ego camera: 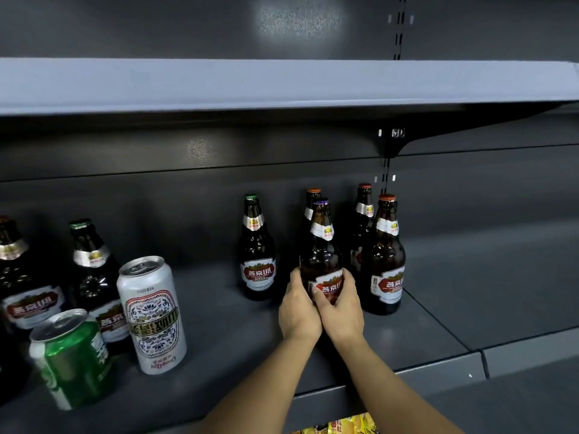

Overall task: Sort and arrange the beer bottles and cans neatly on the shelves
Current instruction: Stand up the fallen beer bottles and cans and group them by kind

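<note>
A brown beer bottle with a purple cap stands upright on the dark shelf. My left hand and my right hand both grip its lower body from the front. Right of it stands an orange-capped bottle, with two more orange-capped bottles behind. A green-capped bottle stands to the left, apart. Far left are two more bottles, a white patterned can and a green can.
An upper grey shelf overhangs the bottles. The shelf's right half past the seam holds nothing. Yellow packaging shows on the level below, between my forearms.
</note>
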A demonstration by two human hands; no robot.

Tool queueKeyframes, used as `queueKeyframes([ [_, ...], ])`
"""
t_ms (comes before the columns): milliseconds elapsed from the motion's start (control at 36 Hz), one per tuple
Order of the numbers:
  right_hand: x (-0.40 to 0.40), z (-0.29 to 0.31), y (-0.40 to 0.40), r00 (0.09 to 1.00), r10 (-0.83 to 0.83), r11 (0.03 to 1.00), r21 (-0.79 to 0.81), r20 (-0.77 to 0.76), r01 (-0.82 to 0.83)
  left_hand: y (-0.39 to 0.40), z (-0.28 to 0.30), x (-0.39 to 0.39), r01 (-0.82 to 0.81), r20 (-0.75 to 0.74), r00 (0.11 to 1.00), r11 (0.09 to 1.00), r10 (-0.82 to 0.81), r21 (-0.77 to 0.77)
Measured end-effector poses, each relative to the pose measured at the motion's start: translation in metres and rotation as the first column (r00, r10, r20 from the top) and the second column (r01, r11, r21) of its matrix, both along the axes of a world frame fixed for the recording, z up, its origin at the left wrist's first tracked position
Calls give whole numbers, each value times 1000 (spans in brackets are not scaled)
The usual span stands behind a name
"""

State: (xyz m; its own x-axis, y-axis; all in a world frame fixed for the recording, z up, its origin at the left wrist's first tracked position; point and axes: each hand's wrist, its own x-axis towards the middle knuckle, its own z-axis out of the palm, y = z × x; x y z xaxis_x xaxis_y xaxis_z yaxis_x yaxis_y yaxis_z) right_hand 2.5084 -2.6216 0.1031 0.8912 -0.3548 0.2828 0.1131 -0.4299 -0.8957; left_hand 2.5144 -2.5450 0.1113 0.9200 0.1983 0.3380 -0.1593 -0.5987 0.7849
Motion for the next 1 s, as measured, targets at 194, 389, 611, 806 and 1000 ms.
queueKeyframes([
  [194, 0, -1, -1, 1000, 2, 1000, -23, 13, -2, 21, -15, 12, 265, -61, 956, 936, -286, -233],
  [389, 1, -2, -1, 1000, -5, 1000, -10, -11, 5, 15, -21, 14, 246, -27, 965, 941, -260, -234],
  [611, 3, -2, -2, 1000, -9, 999, -52, -3, 9, 25, -6, 17, 272, -9, 955, 893, -295, -359],
  [806, 2, -3, 0, 1000, -16, 999, -48, 9, 17, 5, 43, 40, 184, 34, 975, 709, -220, -681],
  [1000, -1, -2, -3, 1000, 8, 996, -88, -5, -8, 4, 81, 81, 155, -93, 946, 681, -312, -716],
])
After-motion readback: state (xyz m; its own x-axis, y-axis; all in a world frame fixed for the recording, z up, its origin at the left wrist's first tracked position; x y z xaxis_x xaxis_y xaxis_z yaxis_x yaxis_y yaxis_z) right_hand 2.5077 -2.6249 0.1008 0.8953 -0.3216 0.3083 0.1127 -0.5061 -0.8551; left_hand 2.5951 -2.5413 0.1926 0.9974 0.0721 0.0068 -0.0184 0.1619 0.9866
